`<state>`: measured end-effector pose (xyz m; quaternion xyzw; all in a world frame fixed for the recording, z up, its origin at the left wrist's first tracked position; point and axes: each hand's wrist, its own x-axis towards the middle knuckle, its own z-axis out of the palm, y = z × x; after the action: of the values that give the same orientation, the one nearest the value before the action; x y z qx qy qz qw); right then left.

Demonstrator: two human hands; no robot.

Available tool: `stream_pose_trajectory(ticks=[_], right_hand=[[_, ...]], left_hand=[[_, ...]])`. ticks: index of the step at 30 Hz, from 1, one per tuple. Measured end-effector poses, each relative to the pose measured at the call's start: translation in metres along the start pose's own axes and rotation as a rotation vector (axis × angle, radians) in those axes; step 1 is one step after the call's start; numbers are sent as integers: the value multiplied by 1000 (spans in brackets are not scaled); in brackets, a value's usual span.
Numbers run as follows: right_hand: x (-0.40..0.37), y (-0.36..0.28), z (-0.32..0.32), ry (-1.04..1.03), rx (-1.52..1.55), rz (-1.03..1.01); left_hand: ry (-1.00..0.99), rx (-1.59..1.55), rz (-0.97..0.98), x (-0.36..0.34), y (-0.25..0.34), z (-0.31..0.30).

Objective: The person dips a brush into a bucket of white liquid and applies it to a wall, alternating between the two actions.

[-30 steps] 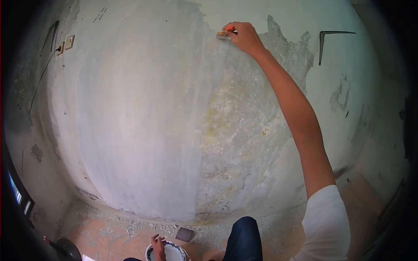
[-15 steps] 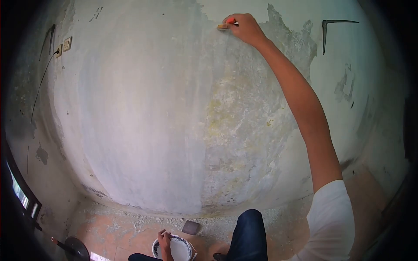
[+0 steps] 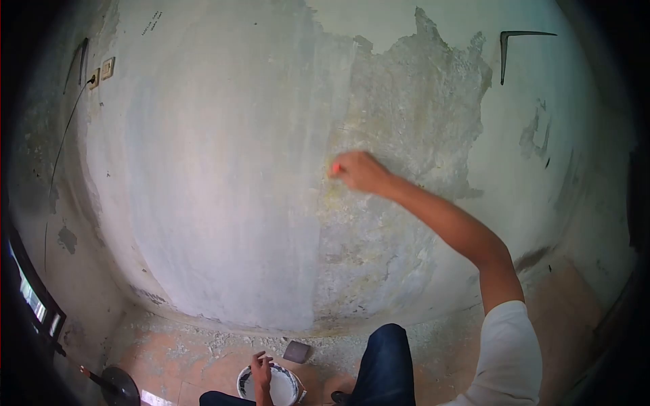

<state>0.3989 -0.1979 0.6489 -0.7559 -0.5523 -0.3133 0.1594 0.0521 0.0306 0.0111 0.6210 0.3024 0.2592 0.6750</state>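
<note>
My right hand (image 3: 362,172) is closed round a brush with an orange-red handle (image 3: 336,168), in front of the patchy bare area of the wall (image 3: 413,88). The brush's bristles are hidden or blurred. Low in the view, my left hand (image 3: 261,367) hangs over the rim of a white bucket (image 3: 296,383) that holds white paint. Its fingers are partly spread, with nothing seen in them. Left of the bare area, the wall has a pale, streaky coat (image 3: 223,169).
A dark flat block (image 3: 297,352) lies on the floor behind the bucket, among flakes. A black bracket (image 3: 504,54) is on the wall at upper right. Sockets (image 3: 107,68) with a cable are at upper left. A round dark base (image 3: 120,387) stands at lower left.
My right hand has moved down the wall with the brush, from near the top to mid-height. My left hand has shifted slightly at the bucket, its fingers a little more spread.
</note>
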Motion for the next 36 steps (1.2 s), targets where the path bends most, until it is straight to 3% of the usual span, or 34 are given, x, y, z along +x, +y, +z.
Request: stream_pose_trajectory(ticks=[1,3,6,7,9,15,17,20,23,24,27,28,30,32,35,36], right_hand=[[14,11,-5,96,-25,-33],[61,2,-69,211,-3,110],[119,20,-129,547,-187,-177],[126,23,-136,545,-178,-169],[131,26,-138,648,-333,-351],[19,28,-15,345,-279,-361],[-4,9,-12,16,34,-189],[34,30,-38,70,-78,-44],[82,49,-93,445,-93,-95],[86,44,-111,534,-230,-169],[91,57,-94,659,-232,-266],[79,58,-70,634,-306,-279],[28,46,-14,388,-450,-272],[-31,44,61,383,-382,-450],[-90,15,99,269,-222,-361],[-93,9,96,107,-36,-220]], left_hand=[[-20,46,15,-7,1,-1],[-45,15,19,-19,20,4],[-96,-90,36,-47,79,13],[-110,-111,84,-58,96,14],[-119,-125,120,-81,114,16],[22,-506,-9,-151,118,31],[30,-508,-29,-173,122,36],[-31,-474,-80,-202,118,37],[-30,-417,-55,-222,129,38],[-11,-417,-50,-228,136,38],[40,-414,10,-236,137,34],[41,-402,12,-239,138,31],[81,-404,-3,-245,137,28],[84,-412,9,-249,130,23],[83,-422,23,-257,127,18],[69,-390,8,-258,125,16]])
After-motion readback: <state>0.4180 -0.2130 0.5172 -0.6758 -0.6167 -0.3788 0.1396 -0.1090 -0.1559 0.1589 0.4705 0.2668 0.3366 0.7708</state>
